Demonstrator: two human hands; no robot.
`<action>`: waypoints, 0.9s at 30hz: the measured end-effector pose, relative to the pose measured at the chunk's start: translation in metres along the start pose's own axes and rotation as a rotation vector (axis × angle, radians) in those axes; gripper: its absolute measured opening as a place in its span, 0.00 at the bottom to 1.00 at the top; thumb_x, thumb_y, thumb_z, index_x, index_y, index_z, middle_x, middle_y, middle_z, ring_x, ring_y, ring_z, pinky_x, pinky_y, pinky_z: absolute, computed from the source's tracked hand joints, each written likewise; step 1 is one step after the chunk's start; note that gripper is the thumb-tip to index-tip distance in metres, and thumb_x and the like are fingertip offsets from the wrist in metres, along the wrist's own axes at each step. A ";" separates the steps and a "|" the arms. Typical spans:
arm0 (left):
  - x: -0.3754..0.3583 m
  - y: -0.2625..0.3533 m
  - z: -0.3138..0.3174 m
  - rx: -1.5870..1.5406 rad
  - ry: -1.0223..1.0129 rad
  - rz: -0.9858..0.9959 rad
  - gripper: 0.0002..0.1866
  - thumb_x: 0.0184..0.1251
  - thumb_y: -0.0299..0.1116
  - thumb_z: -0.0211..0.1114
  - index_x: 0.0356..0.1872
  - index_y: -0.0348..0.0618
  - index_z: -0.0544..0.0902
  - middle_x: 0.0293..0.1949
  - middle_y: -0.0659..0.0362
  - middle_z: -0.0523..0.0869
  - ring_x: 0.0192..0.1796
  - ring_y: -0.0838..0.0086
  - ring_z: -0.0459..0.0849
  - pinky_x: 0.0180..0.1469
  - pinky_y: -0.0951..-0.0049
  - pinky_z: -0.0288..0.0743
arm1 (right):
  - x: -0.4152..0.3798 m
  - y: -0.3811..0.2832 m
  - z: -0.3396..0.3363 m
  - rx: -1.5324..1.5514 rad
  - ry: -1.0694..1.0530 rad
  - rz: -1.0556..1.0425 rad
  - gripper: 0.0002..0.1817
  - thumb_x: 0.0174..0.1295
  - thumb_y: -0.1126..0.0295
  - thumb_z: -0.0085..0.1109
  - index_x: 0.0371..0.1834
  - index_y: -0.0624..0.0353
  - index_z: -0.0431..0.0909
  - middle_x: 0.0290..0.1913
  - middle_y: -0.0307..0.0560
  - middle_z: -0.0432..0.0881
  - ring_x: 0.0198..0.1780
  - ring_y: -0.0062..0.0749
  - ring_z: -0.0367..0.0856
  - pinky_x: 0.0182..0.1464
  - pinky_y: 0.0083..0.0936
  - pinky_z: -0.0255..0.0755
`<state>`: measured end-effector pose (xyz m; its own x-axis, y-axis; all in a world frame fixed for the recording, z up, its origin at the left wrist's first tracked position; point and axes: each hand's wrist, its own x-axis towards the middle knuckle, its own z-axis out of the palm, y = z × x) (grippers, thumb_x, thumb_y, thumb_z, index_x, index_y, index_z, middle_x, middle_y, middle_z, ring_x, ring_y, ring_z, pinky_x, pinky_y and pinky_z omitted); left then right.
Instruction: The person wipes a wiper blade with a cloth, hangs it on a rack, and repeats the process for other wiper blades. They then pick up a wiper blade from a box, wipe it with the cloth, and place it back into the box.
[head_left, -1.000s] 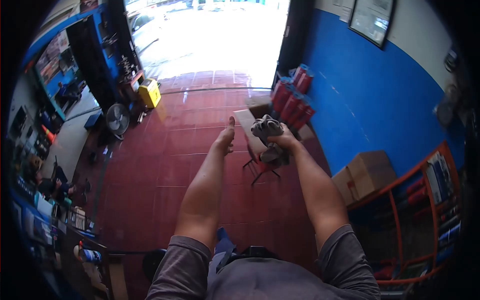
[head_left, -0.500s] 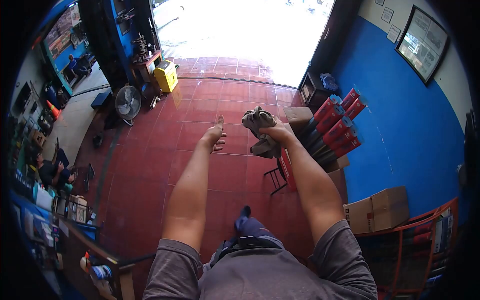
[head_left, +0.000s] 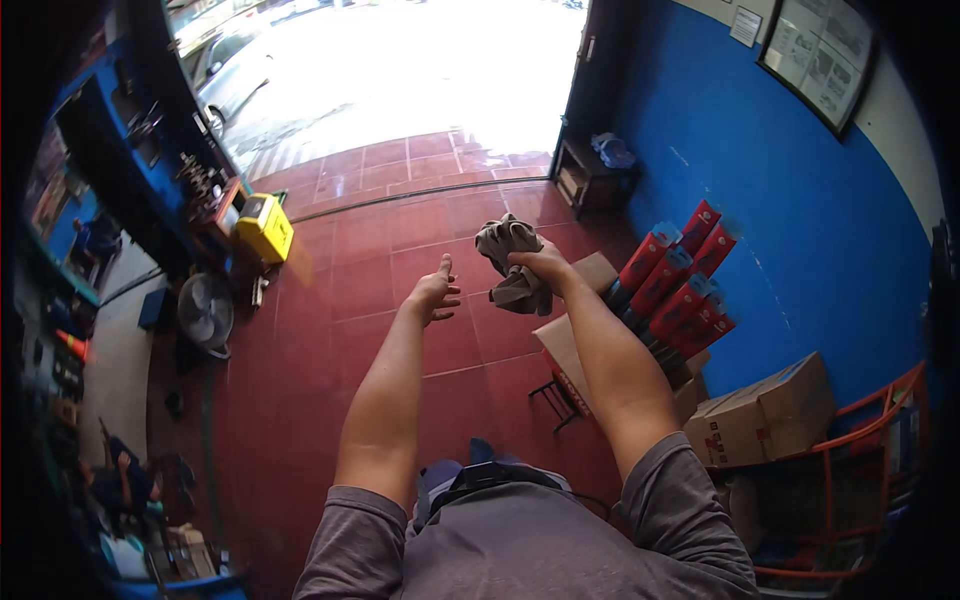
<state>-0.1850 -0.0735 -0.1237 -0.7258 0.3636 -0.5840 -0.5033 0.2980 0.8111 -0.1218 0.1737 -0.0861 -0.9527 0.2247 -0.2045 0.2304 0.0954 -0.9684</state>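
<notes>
The gray-brown cloth [head_left: 519,290] is all bunched up in the air, above the red tile floor [head_left: 400,375] and in front of the body. The right hand [head_left: 545,262] grips it at its right side, with the thumb on top. Part of the cloth puffs up over the hand, and part of it hangs down below. The left hand [head_left: 434,294] is just beside the cloth, but apart from it. It is open, with the thumb up and the fingers spread toward the cloth. Both arms reach straight out.

Under the right arm there is a brown and red box [head_left: 563,350], with thin black legs [head_left: 548,404] showing below it. To the right of the box, a bunch of red tubes [head_left: 676,291] leans near the blue wall [head_left: 740,190]. A big brown box [head_left: 765,415] sits closer to the body, by an orange rack [head_left: 828,500]. A picture frame [head_left: 822,60] hangs high on the wall.

Farther ahead, a small dark stand [head_left: 593,185] is by the wide, bright doorway, with a blue bundle [head_left: 612,151] on top. A car [head_left: 232,78] is outside on the left. On the left inside, there is a yellow bin [head_left: 265,228], and a round fan [head_left: 206,310] is nearer. Way over on the left, a person [head_left: 125,482] is low down near the floor, but they look blurry.
</notes>
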 end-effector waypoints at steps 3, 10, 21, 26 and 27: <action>0.049 0.040 0.014 0.056 -0.075 0.005 0.46 0.73 0.74 0.47 0.73 0.42 0.70 0.67 0.49 0.79 0.63 0.57 0.82 0.62 0.52 0.77 | 0.027 -0.006 -0.025 0.019 0.081 -0.010 0.28 0.55 0.70 0.72 0.61 0.59 0.79 0.50 0.43 0.85 0.47 0.27 0.85 0.50 0.30 0.80; 0.162 0.099 0.075 0.227 -0.322 0.021 0.43 0.72 0.73 0.51 0.68 0.43 0.74 0.63 0.52 0.83 0.59 0.61 0.84 0.60 0.54 0.78 | 0.050 0.043 -0.106 0.152 0.491 0.096 0.27 0.52 0.68 0.74 0.58 0.61 0.81 0.48 0.46 0.87 0.47 0.30 0.87 0.51 0.30 0.81; 0.202 0.177 0.247 0.446 -0.700 0.426 0.34 0.68 0.63 0.68 0.58 0.41 0.84 0.42 0.59 0.88 0.45 0.72 0.86 0.43 0.67 0.80 | -0.025 0.085 -0.165 0.465 0.930 0.114 0.21 0.56 0.59 0.74 0.49 0.59 0.84 0.39 0.42 0.86 0.39 0.29 0.86 0.44 0.31 0.81; 0.222 0.204 0.392 0.697 -0.745 0.953 0.36 0.63 0.59 0.74 0.58 0.36 0.81 0.52 0.50 0.88 0.53 0.60 0.87 0.54 0.63 0.79 | -0.072 0.073 -0.195 0.552 0.887 -0.020 0.33 0.52 0.61 0.73 0.62 0.58 0.76 0.49 0.43 0.82 0.49 0.29 0.82 0.51 0.31 0.77; 0.220 0.208 0.419 0.739 -0.661 1.193 0.36 0.58 0.57 0.78 0.54 0.33 0.83 0.49 0.46 0.89 0.51 0.55 0.89 0.48 0.61 0.82 | -0.082 0.075 -0.202 0.571 0.841 0.020 0.38 0.51 0.64 0.71 0.69 0.58 0.71 0.53 0.42 0.80 0.52 0.29 0.80 0.56 0.30 0.74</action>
<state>-0.2529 0.4382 -0.0979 -0.0947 0.9508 0.2949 0.6757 -0.1561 0.7205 0.0134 0.3587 -0.1132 -0.4509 0.8514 -0.2679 -0.0939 -0.3437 -0.9344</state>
